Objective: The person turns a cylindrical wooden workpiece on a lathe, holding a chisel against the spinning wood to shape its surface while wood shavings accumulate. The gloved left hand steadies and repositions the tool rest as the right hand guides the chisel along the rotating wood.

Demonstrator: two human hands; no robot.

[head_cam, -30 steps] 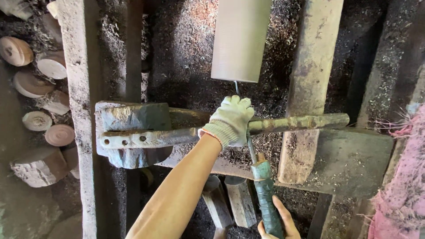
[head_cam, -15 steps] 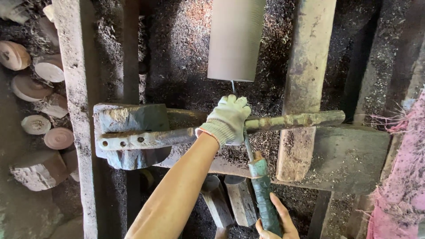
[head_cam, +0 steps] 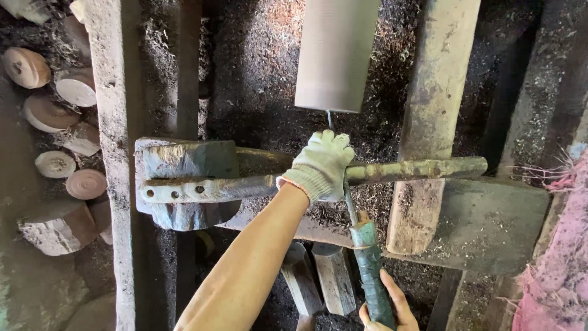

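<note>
Head view: pale, smooth wooden cylinder (head_cam: 335,55); chisel (head_cam: 367,263) tip beneath

Wooden discs (head_cam: 58,101) lie left of the tool rest (head_cam: 312,179).

My one head camera looks steeply down, close over the metal tool rest (head_cam: 392,170) and my gloved left hand (head_cam: 320,164).

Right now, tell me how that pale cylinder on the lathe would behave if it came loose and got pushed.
The pale cylinder looks smooth and evenly round, so it would likely roll freely. It looks solid and thick, so it is probably heavy for its size and stiff. Its surface looks finely finished, so the gloved left hand might find it slippery; the chisel tip could mark it.
</note>
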